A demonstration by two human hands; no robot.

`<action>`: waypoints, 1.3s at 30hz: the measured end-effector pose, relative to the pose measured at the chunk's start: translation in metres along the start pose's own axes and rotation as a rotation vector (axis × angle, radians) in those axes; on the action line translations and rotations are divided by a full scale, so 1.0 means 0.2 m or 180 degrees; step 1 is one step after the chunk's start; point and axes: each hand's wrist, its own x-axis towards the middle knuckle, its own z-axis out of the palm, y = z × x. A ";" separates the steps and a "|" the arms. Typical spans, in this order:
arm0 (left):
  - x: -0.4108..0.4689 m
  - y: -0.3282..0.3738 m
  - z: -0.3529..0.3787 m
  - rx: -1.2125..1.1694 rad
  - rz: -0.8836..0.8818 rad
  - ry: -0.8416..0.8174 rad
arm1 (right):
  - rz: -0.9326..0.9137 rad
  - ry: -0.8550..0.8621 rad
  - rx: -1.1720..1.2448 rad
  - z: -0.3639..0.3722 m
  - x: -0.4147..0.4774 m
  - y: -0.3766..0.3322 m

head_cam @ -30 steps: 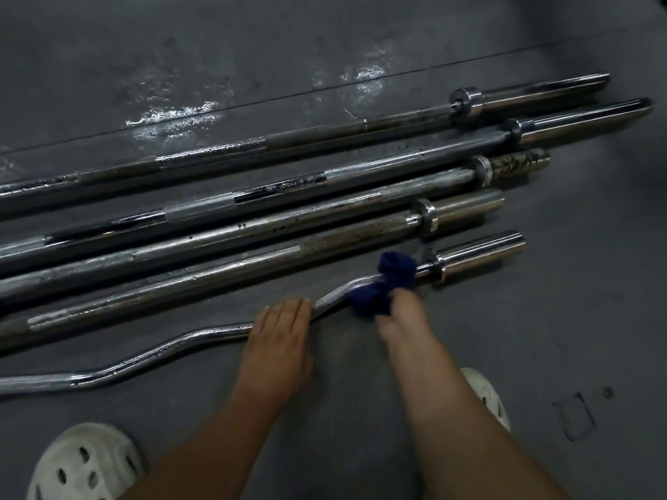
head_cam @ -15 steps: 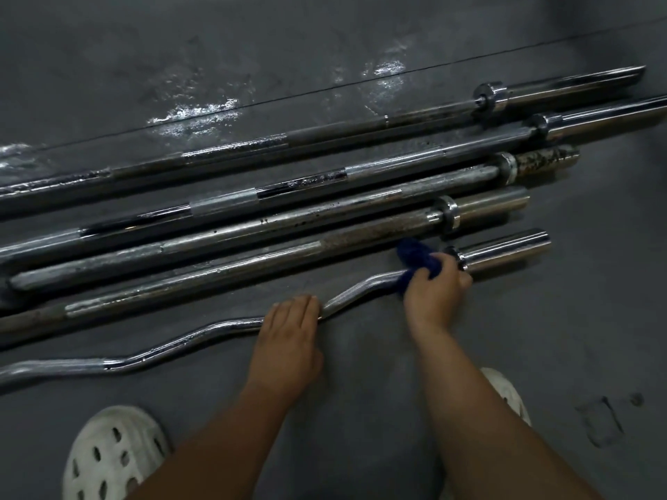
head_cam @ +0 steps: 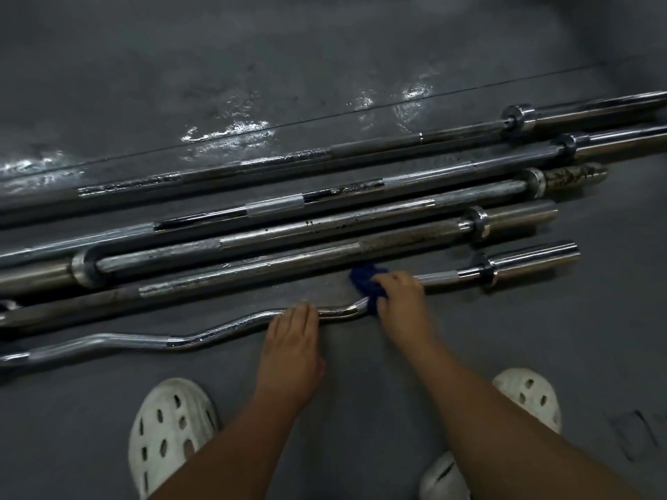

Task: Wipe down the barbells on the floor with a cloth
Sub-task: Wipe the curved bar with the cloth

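Several steel barbells lie side by side on the dark floor. Nearest me is a wavy chrome curl bar (head_cam: 223,328), its sleeve (head_cam: 534,259) pointing right. My right hand (head_cam: 400,297) presses a dark blue cloth (head_cam: 366,279) around the curl bar's shaft, a little left of the sleeve collar. My left hand (head_cam: 292,341) rests flat on the same bar just left of the cloth, fingers spread. Behind it lie straight bars, one rusty (head_cam: 325,258), another with a pitted end (head_cam: 570,175).
My two white perforated clogs stand on the floor, left one (head_cam: 169,431) and right one (head_cam: 527,395), close under my arms. Wet shiny patches (head_cam: 231,133) mark the floor beyond the farthest bar. A seam line crosses the floor there.
My right hand with the cloth slid right along the curl bar toward the collar, then back left. The left hand stayed on the bar. The view shifted, showing more of the bars' left part.
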 end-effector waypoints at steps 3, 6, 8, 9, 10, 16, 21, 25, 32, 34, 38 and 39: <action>-0.05 -0.04 0.00 -0.0066 -0.0117 0.0069 | 0.0633 0.0365 0.0161 0.06 -0.10 -0.10; -0.14 -0.03 -0.05 -0.0094 -0.0211 -0.0004 | 0.0090 -0.0157 0.0065 0.07 -0.14 -0.13; -0.18 -0.05 -0.09 -0.0066 -0.0219 -0.0047 | 0.0529 -0.0034 0.0344 0.02 -0.10 -0.09; -0.19 -0.06 -0.10 -0.0010 -0.0200 -0.0063 | 0.0821 0.0080 0.0387 0.01 -0.11 -0.08; -0.21 -0.08 -0.12 0.0029 -0.0166 -0.0056 | 0.0910 0.0055 0.0338 0.02 -0.12 -0.12; -0.20 -0.22 -0.25 0.0419 0.0260 -0.0160 | 0.0080 -0.0571 0.0208 0.11 -0.16 -0.23; -0.14 -0.37 -0.52 0.0760 0.1170 -0.0386 | -0.0322 -0.0201 -0.0595 0.12 -0.19 -0.15; -0.21 -0.55 -0.63 0.0795 0.1940 -0.0262 | -0.0233 -0.0220 -0.0509 0.11 -0.16 -0.17; -0.17 -0.68 -0.37 0.0390 0.1921 -0.0150 | -0.0052 -0.0170 -0.0460 0.14 -0.16 -0.22; -0.08 -0.67 -0.26 0.0213 0.1613 -0.0115 | 0.0166 0.0072 -0.0285 0.16 -0.16 -0.22; 0.01 -0.67 -0.16 -0.0179 0.1335 -0.0077 | 0.0718 0.0511 -0.0021 0.31 -0.22 -0.45; 0.02 -0.68 -0.15 -0.0183 0.1346 -0.0011 | 0.0435 0.0337 -0.0084 0.35 -0.24 -0.50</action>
